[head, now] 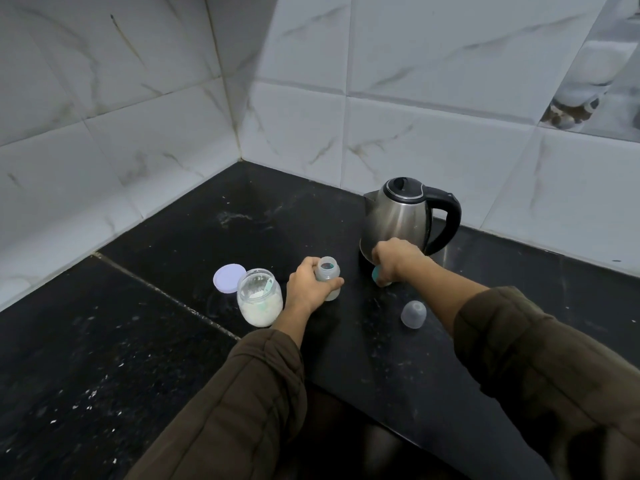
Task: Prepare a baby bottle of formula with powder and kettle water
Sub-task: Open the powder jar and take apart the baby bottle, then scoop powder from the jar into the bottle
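An uncapped clear baby bottle (pixel 328 269) stands upright on the black counter (pixel 173 237) between an open powder jar (pixel 259 303), teal scoop (pixel 268 289) inside, and a lidded steel kettle (pixel 398 216). Its dome cap (pixel 413 314) rests nearer the front; a teal ring (pixel 375 273), mostly hidden, sits by the kettle.

Cool, even, rather dim light from a source outside the view leaves the white marbled wall tiles (pixel 433 109) grey-blue and the black granite countertop (pixel 173 237) dark, with soft streaked highlights on the steel kettle (pixel 398 220) and only faint, diffuse shadows on the stone. Focus is sharpest at centre, where the left hand (pixel 304 285) grips the baby bottle (pixel 328 270) and the right hand (pixel 394 261) holds a teal ring (pixel 375 273). Wide-angle distortion bows the tile joints toward the edges, and the brown sleeves (pixel 242 410) at the bottom are soft and slightly smeared.
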